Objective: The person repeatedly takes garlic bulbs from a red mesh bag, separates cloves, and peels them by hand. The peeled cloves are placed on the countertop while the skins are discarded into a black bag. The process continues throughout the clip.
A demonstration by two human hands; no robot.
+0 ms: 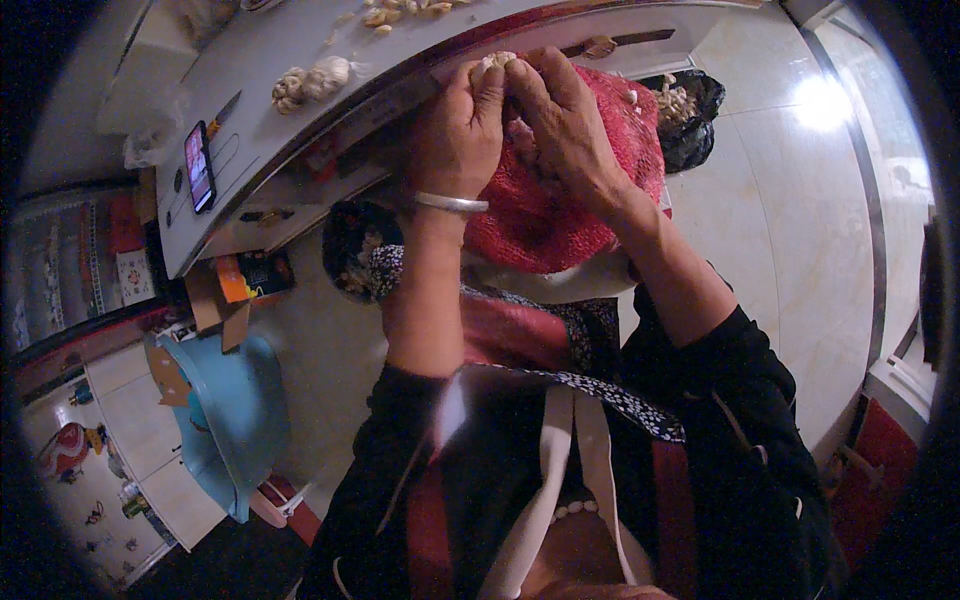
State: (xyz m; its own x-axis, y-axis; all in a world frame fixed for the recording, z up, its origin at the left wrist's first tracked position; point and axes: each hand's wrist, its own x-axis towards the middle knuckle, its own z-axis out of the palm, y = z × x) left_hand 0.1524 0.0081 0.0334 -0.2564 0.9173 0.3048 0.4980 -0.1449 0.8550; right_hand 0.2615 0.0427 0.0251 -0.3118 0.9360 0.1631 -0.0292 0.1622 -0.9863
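Observation:
My left hand (461, 131), with a silver bangle at the wrist, and my right hand (559, 112) meet at the top centre. Between their thumbs and fingers they grip one pale garlic bulb (497, 59). Below and behind the hands lies a red mesh bag (551, 217), with a small garlic piece on its far right part. Left of my hands, whole garlic bulbs (311, 82) rest together on the white tabletop (262, 94). Loose peeled cloves (386, 15) are scattered farther back on it.
On the tabletop's left stand a lit phone (199, 166) and a knife (225, 114). A black plastic bag with garlic pieces (679, 105) is at the right; a dark container (360, 251) sits below the table edge. A blue tub (232, 412) and cardboard box (217, 304) are at left.

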